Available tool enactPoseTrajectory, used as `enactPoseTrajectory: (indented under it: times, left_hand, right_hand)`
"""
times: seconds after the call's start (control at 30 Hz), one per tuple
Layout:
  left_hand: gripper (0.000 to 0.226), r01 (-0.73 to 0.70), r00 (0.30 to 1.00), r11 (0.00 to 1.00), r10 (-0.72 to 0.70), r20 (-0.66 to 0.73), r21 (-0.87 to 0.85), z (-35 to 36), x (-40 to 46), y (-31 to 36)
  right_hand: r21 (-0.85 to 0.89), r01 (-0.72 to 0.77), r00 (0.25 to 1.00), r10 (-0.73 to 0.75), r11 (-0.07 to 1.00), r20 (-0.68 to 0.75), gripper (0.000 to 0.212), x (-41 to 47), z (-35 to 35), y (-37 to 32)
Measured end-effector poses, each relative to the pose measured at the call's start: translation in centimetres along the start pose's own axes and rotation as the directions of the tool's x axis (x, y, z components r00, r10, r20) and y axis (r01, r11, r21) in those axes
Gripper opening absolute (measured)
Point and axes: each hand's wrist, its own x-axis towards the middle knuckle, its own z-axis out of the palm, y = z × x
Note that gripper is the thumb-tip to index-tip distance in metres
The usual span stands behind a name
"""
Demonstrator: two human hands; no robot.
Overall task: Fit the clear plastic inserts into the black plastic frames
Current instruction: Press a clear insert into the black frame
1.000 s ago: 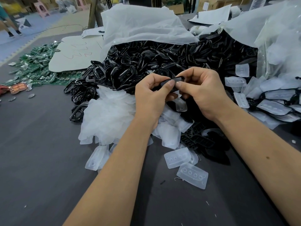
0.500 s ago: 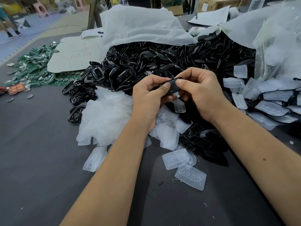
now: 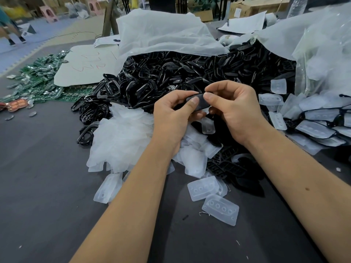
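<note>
We pinch one black frame between left hand and right hand; some finished pieces lie right, while heaps of loose frames and clear inserts remain.

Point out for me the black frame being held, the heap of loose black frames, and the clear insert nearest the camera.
black frame (image 3: 197,101), head view, on its dark face between the thumbs.
heap of black frames (image 3: 190,73), head view, mid-heap.
clear insert (image 3: 220,209), head view, on its holed face.
</note>
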Motion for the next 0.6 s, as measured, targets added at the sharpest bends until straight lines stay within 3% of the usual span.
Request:
enactPoseTrajectory:
  times: [0.2,0.6]
  left_hand:
    - [0.019,0.027,0.998,0.999,-0.029,-0.053,-0.032,-0.06,0.03,0.03]
    - [0.021,0.078,0.992,0.993,-0.085,-0.088,-0.086,-0.04,0.03,0.38]
  right_hand:
    - [0.037,-0.013,0.995,0.016,0.999,-0.096,0.016,0.06,-0.05,0.03]
    - [-0.053,-0.032,0.999,0.030,0.998,-0.033,0.010,0.17,0.33,0.08]
